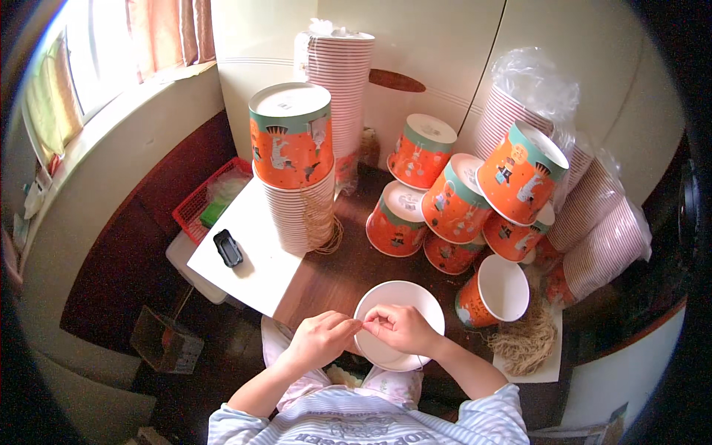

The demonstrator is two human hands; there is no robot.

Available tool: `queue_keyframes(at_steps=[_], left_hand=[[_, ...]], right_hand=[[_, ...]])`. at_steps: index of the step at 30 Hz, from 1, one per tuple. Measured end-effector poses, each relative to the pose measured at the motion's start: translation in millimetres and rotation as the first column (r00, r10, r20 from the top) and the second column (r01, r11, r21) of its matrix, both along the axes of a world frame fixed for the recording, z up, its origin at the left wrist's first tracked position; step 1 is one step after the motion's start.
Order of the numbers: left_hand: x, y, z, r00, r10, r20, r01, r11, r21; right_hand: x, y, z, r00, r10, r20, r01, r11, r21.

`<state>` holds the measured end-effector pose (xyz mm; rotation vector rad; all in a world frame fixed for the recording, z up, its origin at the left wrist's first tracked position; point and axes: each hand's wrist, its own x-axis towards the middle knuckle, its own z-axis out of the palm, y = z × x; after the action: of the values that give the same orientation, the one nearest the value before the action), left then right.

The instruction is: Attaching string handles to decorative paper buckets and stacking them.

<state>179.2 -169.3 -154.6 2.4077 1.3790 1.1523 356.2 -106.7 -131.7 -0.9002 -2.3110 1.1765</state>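
A white paper bucket (pixel 399 293) stands with its open mouth up, just in front of my body. Over its near left rim, my left hand (pixel 324 337) and my right hand (pixel 400 328) meet fingertip to fingertip. Both are closed in a pinch; whatever is between the fingers is too small to make out. A short thin strand shows at the bucket's near right rim, below my right wrist. To the right, a bundle of tan twine (pixel 528 343) lies loose beside a tipped orange bucket (pixel 503 289) with a white inside.
Orange-and-green buckets (pixel 452 196) are piled upside down at the right, before plastic-wrapped bucket stacks (pixel 604 245). At the left, a tall bucket stack (pixel 293 137) with cord loops (pixel 326 236) stands by a white board (pixel 252 271) holding a black tray (pixel 228 248). A red basket (pixel 194 215) sits behind.
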Motion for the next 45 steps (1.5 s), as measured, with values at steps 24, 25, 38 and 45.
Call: queue_keyframes(at_steps=[24, 25, 38, 45], left_hand=[[6.1, 26.5, -71.8, 0.691, 0.228, 0.686, 0.227, 0.832, -0.506], [7.3, 26.2, -69.3, 0.693, 0.225, 0.685, 0.231, 0.831, -0.506], [9.3, 24.7, -66.9, 0.671, 0.246, 0.700, 0.243, 0.819, -0.520], [10.4, 26.4, -70.5, 0.686, 0.232, 0.690, 0.231, 0.830, -0.508]], right_hand=[[-8.1, 28.2, -36.6, 0.971, -0.188, 0.146, 0.133, 0.936, 0.326], [-7.7, 28.0, -36.9, 0.969, -0.203, 0.144, 0.148, 0.935, 0.324], [-8.2, 30.0, -41.0, 0.965, -0.227, 0.134, 0.187, 0.948, 0.257], [-9.4, 28.9, -39.4, 0.962, -0.227, 0.154, 0.190, 0.956, 0.222]])
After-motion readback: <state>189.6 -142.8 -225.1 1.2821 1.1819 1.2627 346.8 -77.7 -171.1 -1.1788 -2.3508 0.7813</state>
